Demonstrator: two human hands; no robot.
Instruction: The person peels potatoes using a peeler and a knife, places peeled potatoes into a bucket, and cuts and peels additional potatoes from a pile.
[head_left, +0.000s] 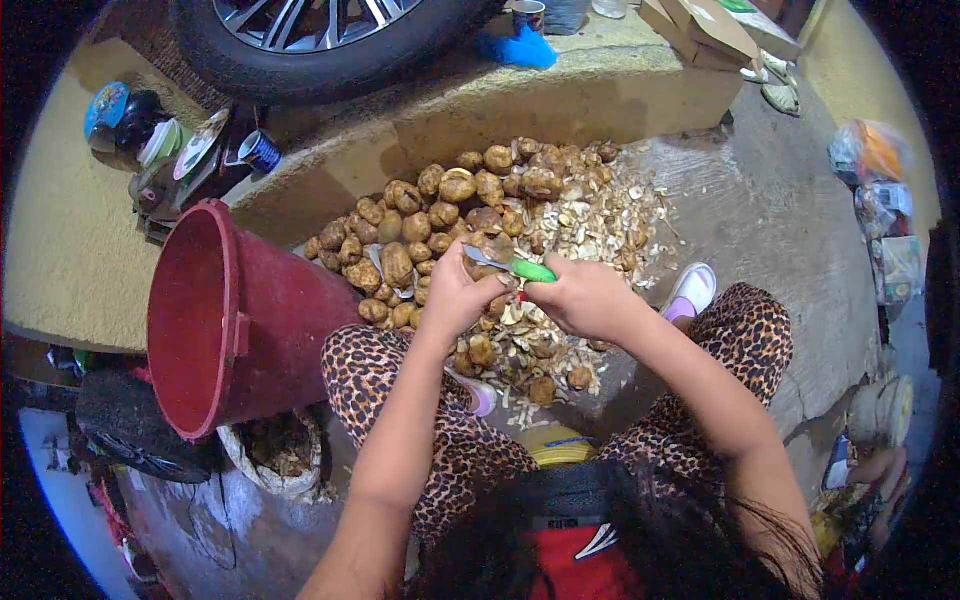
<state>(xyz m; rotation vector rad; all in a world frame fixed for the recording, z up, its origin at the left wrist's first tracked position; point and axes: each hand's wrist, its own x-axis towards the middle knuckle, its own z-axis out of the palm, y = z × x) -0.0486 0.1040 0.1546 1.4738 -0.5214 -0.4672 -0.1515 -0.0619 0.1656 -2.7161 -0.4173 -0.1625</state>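
My left hand [465, 295] is closed around a brown tuber [488, 246] in front of my knees. In my right hand [580, 295] is a knife [534, 271] with a green handle, its blade pointing left and lying against the tuber. Beyond my hands, a heap of unpeeled brown tubers [397, 263] spreads along the foot of a low ledge. Pale peelings and pieces [590, 225] lie to the right of the heap, and more lie on the floor below my hands.
A large red bucket [228, 330] lies tilted at the left, beside an open sack [272, 455]. A tyre [330, 75] rests on the concrete ledge [600, 105]. White slippers [780, 95] are near its right end. Plastic bags [875, 155] line the right side.
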